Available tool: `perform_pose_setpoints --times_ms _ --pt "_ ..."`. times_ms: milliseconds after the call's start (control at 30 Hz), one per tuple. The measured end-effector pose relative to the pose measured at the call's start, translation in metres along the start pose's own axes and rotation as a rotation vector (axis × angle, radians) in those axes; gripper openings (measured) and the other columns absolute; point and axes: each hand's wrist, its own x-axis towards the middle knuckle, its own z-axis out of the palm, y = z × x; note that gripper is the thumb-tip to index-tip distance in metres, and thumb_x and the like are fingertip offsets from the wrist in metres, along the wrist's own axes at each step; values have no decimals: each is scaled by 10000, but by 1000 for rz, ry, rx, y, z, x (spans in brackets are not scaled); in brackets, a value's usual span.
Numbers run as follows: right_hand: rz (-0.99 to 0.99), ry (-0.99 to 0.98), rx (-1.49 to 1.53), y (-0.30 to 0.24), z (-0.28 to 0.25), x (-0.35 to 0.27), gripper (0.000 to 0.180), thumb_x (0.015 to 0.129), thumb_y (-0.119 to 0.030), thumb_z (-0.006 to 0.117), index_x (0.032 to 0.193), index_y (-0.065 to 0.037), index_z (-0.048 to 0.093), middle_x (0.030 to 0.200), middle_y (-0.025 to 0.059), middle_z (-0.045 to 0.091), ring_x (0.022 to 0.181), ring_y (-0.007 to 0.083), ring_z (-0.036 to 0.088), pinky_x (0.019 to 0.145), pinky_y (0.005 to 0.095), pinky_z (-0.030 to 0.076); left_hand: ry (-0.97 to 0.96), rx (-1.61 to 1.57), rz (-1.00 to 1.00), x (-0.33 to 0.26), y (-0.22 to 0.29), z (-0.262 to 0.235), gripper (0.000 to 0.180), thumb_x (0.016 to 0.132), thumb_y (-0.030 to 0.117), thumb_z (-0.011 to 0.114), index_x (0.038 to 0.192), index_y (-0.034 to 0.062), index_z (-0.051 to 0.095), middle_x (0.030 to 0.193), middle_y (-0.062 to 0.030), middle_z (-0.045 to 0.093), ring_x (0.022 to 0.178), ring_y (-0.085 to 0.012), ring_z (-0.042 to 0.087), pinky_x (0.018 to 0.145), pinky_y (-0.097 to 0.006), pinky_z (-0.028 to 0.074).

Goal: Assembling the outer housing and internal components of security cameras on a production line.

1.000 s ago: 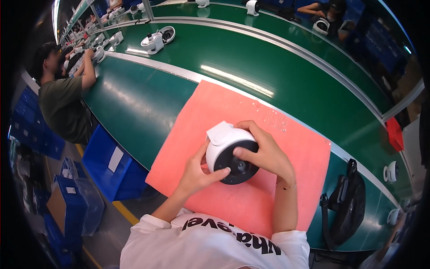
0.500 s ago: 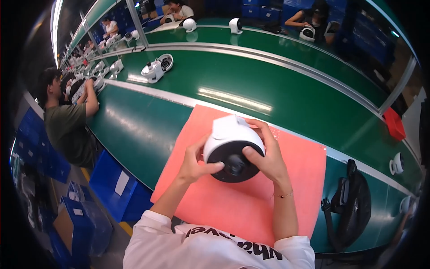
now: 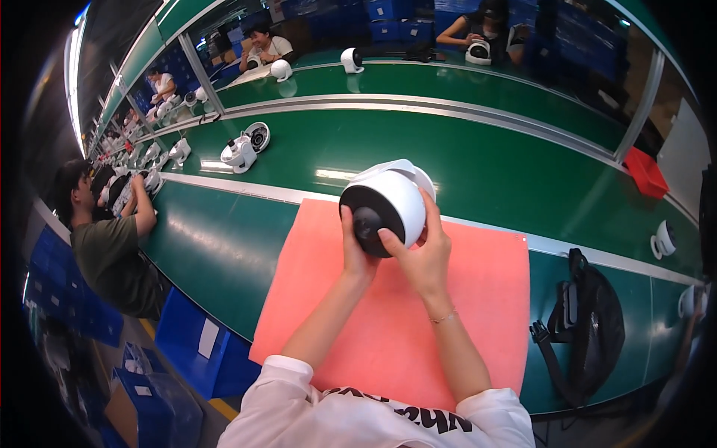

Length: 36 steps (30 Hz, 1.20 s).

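Gripping the white dome camera [image 3: 388, 205] at centre frame, both hands, left [image 3: 355, 250] and right [image 3: 422, 254], close their fingers around it, lens turned toward the person, above the pink mat [image 3: 478, 313].

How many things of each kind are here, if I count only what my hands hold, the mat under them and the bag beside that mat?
White dome camera, held by left hand and right hand: 1
Pink mat: 1
Black bag: 1
Total: 3
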Motion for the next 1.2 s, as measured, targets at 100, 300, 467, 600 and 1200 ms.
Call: perform_pose_setpoints --times_ms 100,300,467,600,1200 --pt "115 -31 275 30 -11 13 952 686 -325 779 1378 -26 197 1238 242 456 987 304 590 813 398 509 -57 75 -184 16 7 12 738 809 686 389 1298 132 386 1282 -82 453 1170 -228 470 946 -413 438" --pt "289 -8 377 93 -29 15 732 833 -150 639 1371 -72 148 1080 179 529 808 157 612 654 274 512 110 -156 -330 96 -32 17 785 746 600 602 1306 104 362 1304 -121 388 1206 -263 414 1011 -430 372" --pt "387 8 196 115 -34 12 509 857 -45 523 1313 -55 296 884 103 624 687 121 601 644 262 519 7 -92 -488 130 -49 31 784 724 520 667 1324 141 332 1309 -129 349 1201 -257 396 1016 -413 354" --pt "443 -29 239 112 -34 16 476 858 -39 511 1296 -53 324 892 104 618 693 124 602 649 266 520 74 -37 -597 165 -67 25 879 685 568 671 1325 112 276 1200 -168 354 1099 -289 443 913 -406 437" --pt "298 43 -106 97 -15 3 166 858 -51 470 956 -2 594 772 68 626 675 115 573 612 251 455 -142 1029 367 15 -86 -20 158 823 79 488 944 30 576 939 -128 601 918 -282 553 806 -396 432"
